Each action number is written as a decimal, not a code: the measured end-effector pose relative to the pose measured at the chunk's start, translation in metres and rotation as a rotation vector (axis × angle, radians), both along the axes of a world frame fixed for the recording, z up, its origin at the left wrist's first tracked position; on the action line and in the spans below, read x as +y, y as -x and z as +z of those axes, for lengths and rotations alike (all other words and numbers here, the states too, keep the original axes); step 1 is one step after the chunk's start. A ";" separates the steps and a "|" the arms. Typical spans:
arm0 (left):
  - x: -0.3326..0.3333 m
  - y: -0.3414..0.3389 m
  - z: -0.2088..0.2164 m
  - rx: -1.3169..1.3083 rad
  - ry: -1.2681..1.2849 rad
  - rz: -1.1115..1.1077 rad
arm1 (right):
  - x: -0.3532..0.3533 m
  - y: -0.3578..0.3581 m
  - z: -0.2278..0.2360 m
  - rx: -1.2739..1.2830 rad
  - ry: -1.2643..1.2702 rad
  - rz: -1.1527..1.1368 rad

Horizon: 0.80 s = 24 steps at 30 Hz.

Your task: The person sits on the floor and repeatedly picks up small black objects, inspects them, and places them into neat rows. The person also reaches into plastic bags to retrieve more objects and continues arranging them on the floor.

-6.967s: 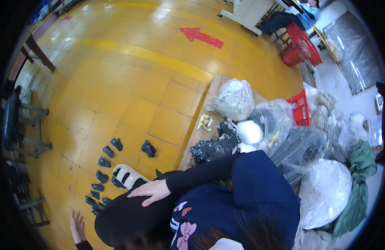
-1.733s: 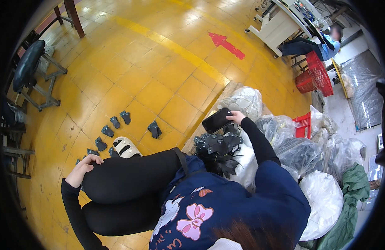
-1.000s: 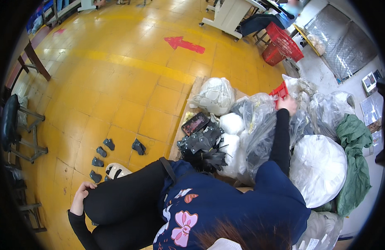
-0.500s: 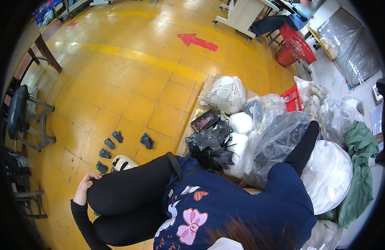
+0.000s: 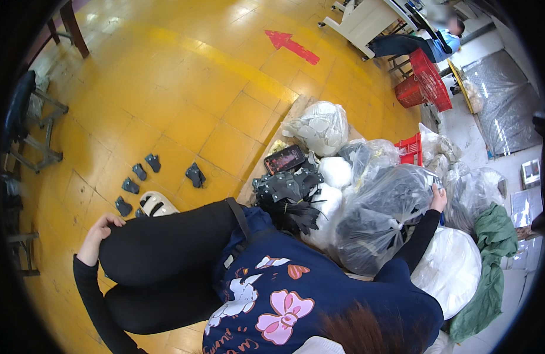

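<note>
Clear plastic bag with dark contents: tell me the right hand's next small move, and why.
I'd probably have the right hand take a fuller grip on the clear plastic bag: its fingers appear to reach only the right edge, the bag looks bulky, and the left hand rests on the knee, giving no support.

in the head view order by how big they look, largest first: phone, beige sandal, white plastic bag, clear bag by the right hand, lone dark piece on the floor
1. Clear bag
2. White plastic bag
3. Phone and beige sandal: too alike to rank, the sandal being partly hidden
4. Lone dark piece
</note>
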<state>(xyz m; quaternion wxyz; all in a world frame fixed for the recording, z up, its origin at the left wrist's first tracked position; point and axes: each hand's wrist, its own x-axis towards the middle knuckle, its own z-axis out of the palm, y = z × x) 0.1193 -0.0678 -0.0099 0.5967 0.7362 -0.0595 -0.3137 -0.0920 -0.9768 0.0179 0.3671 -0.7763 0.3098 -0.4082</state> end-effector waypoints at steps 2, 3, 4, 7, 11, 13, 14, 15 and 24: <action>0.002 0.002 0.002 0.029 -0.006 0.027 | 0.051 -0.021 0.010 -0.038 -0.244 0.127; 0.000 0.001 -0.003 0.026 0.004 0.014 | 0.057 -0.023 0.023 -0.014 -0.243 0.216; 0.002 0.001 0.000 0.013 -0.008 0.011 | 0.081 -0.036 0.023 0.023 -0.300 0.294; 0.006 0.003 -0.001 -0.007 -0.025 0.015 | 0.146 -0.079 0.026 0.163 -0.478 0.503; -0.002 0.002 -0.003 0.001 -0.024 0.017 | 0.191 -0.124 0.029 0.434 -0.338 0.719; -0.001 0.002 -0.008 0.003 0.008 0.003 | 0.204 -0.141 0.020 0.577 -0.293 0.670; 0.001 0.002 -0.010 -0.001 0.020 -0.004 | 0.220 -0.154 0.015 0.570 -0.247 0.656; 0.005 0.003 -0.012 -0.005 0.028 0.001 | 0.237 -0.167 0.013 0.561 -0.197 0.641; 0.006 0.006 -0.012 0.044 0.076 0.027 | 0.273 -0.248 -0.061 0.652 0.190 0.501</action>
